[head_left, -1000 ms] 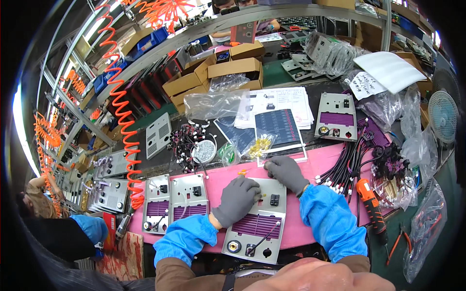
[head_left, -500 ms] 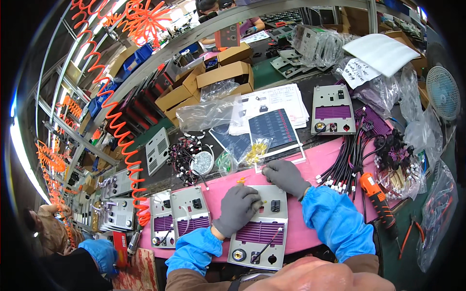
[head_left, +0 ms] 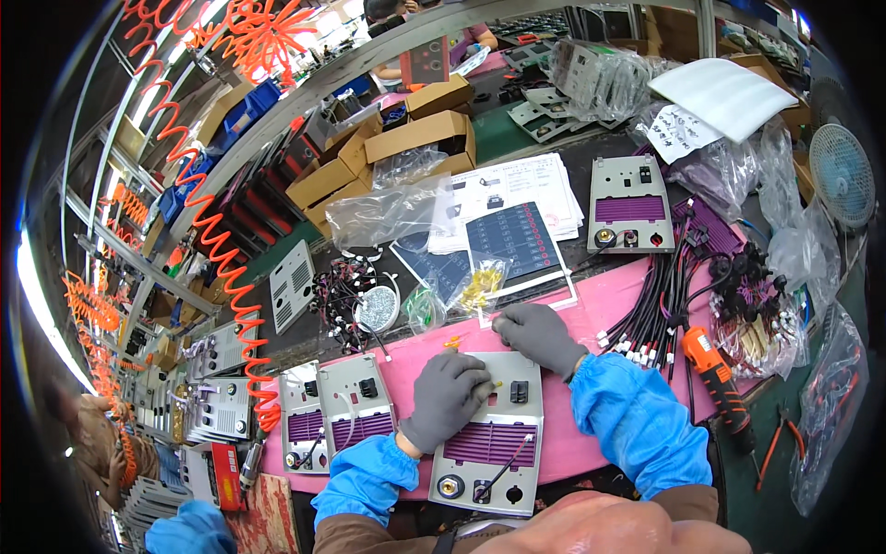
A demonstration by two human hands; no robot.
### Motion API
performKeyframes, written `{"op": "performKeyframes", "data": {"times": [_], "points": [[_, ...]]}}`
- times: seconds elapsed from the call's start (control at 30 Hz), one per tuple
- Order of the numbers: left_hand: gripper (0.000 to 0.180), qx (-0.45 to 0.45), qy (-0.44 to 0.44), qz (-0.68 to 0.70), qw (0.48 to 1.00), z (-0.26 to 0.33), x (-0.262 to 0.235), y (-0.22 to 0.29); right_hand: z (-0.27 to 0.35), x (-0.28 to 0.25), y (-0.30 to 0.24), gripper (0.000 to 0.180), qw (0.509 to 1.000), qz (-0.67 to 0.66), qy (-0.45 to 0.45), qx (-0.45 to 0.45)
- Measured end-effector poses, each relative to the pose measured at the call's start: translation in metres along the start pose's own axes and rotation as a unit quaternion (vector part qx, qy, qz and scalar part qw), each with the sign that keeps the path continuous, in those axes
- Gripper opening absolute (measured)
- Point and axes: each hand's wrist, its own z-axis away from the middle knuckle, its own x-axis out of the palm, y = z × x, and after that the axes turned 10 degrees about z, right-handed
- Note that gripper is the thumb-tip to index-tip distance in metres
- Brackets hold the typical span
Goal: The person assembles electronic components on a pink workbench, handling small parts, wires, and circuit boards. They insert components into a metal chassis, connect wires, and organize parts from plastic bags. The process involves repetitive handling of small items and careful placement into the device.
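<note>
Straight in front of me lies a grey metal panel (head_left: 513, 436) with purple slats, a black rocker switch, a round brass fitting and a short black cable. My left hand (head_left: 448, 399), in a grey glove, is closed over the panel's upper left part. A tiny yellow piece (head_left: 498, 383) shows by its fingertips; whether they grip it is hidden. Just past the panel's top edge, my right hand (head_left: 538, 338), also gloved, rests closed low over the pink mat (head_left: 591, 319). Anything in its curled fingers is hidden. Orange-yellow bits (head_left: 453, 343) lie beyond my left hand.
Two similar panels (head_left: 355, 399) stand left. A bag of yellow parts (head_left: 484, 286) and a tub of small metal pieces (head_left: 377, 308) lie beyond. Black cables (head_left: 651, 319), an orange electric screwdriver (head_left: 712, 379) and pliers (head_left: 781, 443) are right. A coiled orange hose (head_left: 217, 235) hangs left.
My hands hold nearly the same pose over the panel, with the view shifted slightly. At lower left, another person's blue sleeve has moved down, and a hand shows near the hose there.
</note>
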Motion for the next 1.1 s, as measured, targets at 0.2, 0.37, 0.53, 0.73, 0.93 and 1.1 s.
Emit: {"op": "performKeyframes", "data": {"times": [0.2,0.37,0.53,0.73,0.93,1.1], "points": [[0.019,0.001,0.001,0.003,1.000,-0.0005,-0.0006,0.0002,0.0001,-0.0023,-0.0040,0.038,0.999,-0.009,-0.021,0.024],[0.020,0.000,0.001,0.005,1.000,-0.0015,-0.0008,0.0011,-0.0006,-0.0015,-0.0021,0.038,1.000,0.000,-0.013,0.015],[0.019,0.006,0.003,0.006,1.000,-0.0005,-0.0003,-0.0002,0.0004,-0.0029,-0.0043,0.038,1.000,0.001,-0.014,0.014],[0.019,0.006,0.006,0.004,1.000,0.0001,0.0003,-0.0006,0.0000,-0.0015,-0.0033,0.037,1.000,0.007,-0.010,0.011],[0.020,0.008,0.007,0.008,1.000,0.0008,0.0009,-0.0019,0.0006,-0.0041,-0.0053,0.037,1.000,0.004,-0.020,0.013],[0.020,0.007,0.002,0.005,1.000,-0.0005,-0.0006,0.0000,0.0013,-0.0045,-0.0057,0.037,1.000,-0.001,-0.020,0.014]]}}
